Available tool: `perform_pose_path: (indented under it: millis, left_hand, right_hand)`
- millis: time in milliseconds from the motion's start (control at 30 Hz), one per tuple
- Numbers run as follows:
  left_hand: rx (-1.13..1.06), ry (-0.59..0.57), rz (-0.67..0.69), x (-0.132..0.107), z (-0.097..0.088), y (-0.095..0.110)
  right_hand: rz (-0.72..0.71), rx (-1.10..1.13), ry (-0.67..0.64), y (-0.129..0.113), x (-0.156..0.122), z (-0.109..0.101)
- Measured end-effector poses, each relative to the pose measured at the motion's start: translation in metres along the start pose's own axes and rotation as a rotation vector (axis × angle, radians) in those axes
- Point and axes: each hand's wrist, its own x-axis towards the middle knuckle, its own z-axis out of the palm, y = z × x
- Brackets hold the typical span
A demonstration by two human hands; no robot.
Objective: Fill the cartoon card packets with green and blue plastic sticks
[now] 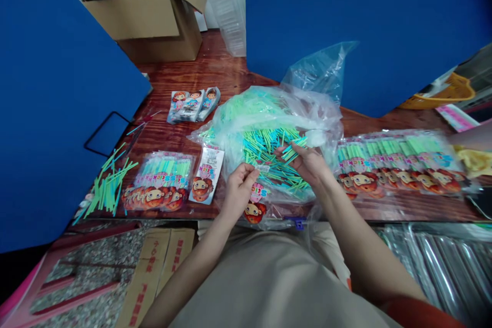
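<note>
2 hands: both yours, just above the bag.
Left hand: half closed, fingertips pinched together; you cannot tell whether it holds anything.
Right hand: closed on a small bunch of green and blue sticks.
Clear plastic bag: open, lying on the wooden table, filled with loose sticks.
Beside it: sealed stick packs to the right, a scattered stick pile to the left.

- One left hand
- One right hand
- One bunch of sticks, in the right hand
- One plastic bag
- Three printed cards
- One cardboard box, at the tabletop's far edge
</note>
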Motion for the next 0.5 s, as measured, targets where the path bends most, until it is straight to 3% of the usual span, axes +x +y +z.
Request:
perform_pose_path:
  millis: [100,200,367,500]
  left_hand:
    - [0.011,-0.003,0.006,-0.001,0.001,0.0]
    - [0.056,0.004,-0.004,-0.004,0.001,0.002]
    - [0.048,0.031,0.013,-0.006,0.001,0.006]
    - [0.045,0.024,0.0,-0.006,0.004,0.005]
  right_hand:
    - [0.119,0.11,0.011,-0.001,0.001,0.004]
    - [0.143,0.202,0.057,0.0,0.003,0.006]
    - [0.086,0.266,0.064,-0.004,0.002,0.012]
    - [-0.073,0.227,0.011,-0.019,-0.008,0.024]
